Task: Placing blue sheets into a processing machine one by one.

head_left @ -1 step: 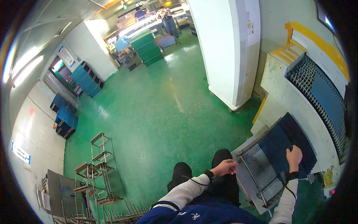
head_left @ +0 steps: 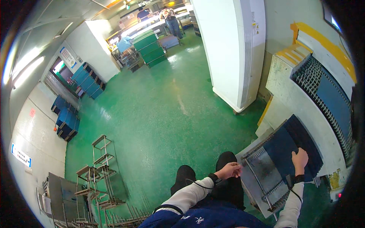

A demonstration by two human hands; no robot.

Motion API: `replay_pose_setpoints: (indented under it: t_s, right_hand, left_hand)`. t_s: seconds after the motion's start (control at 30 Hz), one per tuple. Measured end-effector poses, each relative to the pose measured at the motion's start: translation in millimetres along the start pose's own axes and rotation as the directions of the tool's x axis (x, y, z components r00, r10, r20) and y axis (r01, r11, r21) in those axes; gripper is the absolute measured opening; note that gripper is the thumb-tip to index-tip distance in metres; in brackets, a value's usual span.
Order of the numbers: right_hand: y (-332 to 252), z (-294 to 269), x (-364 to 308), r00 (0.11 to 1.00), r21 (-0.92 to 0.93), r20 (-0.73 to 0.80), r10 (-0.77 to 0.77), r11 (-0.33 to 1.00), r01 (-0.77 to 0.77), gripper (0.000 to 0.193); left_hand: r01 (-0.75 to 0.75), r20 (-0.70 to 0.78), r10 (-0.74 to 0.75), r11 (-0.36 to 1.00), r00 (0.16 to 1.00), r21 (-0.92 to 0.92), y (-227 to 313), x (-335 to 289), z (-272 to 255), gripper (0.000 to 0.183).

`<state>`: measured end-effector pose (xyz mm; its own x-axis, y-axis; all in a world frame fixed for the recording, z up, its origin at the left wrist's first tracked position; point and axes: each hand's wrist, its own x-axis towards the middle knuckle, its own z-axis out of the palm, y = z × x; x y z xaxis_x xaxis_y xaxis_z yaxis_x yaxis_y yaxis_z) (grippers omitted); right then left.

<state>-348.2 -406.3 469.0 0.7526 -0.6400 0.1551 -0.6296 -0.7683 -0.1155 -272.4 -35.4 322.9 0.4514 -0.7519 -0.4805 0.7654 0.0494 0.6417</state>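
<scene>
Dark blue flat panels (head_left: 279,152) stand close together in a slotted metal rack (head_left: 262,174) at my lower right. My right hand (head_left: 300,160) is closed at the edge of one panel, with its fingertips partly hidden behind the hand. My left hand (head_left: 229,170) hovers over my knee beside the rack's near left side. Its fingers are curled in, and nothing shows between them. Just beyond the rack, a white machine (head_left: 281,76) carries a conveyor of toothed rollers (head_left: 308,74), with a blue panel (head_left: 332,95) lying on it.
A tall white cabinet (head_left: 232,53) stands ahead on the green floor (head_left: 152,114). Empty metal frames (head_left: 100,171) are at lower left. Blue crates (head_left: 89,81) line the left wall; green crates (head_left: 150,47) stand farther back, near people (head_left: 171,22) at a lit bench.
</scene>
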Motion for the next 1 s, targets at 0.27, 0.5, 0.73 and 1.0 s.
replay_pose_setpoints:
  t_s: [0.27, 0.5, 0.73, 1.0]
  right_hand:
    - [-0.2, 0.7, -1.4, 1.0, -0.014, 0.001, -0.004, 1.0, 0.004, 0.041]
    - [2.3, 3.8, -0.8, 0.999, -0.03, -0.033, -0.014, 0.999, 0.013, 0.043]
    - [-14.8, -16.1, -5.3, 0.998, -0.007, 0.039, 0.04, 0.999, -0.04, 0.043]
    - [-4.6, -4.7, -2.1, 1.0, -0.048, 0.021, 0.018, 0.999, -0.017, 0.045]
  left_hand:
    - [0.002, -0.018, -0.002, 1.0, 1.0, 0.002, 0.2, -0.5, 1.3, 0.019]
    - [-0.002, -0.014, 0.002, 1.0, 1.0, -0.001, 0.2, -1.1, 1.7, 0.018]
    - [0.004, -0.03, -0.004, 1.0, 1.0, 0.012, -1.7, 0.8, -1.0, 0.018]
    - [-0.004, -0.018, 0.004, 1.0, 1.0, -0.005, -2.2, 1.5, -0.8, 0.017]
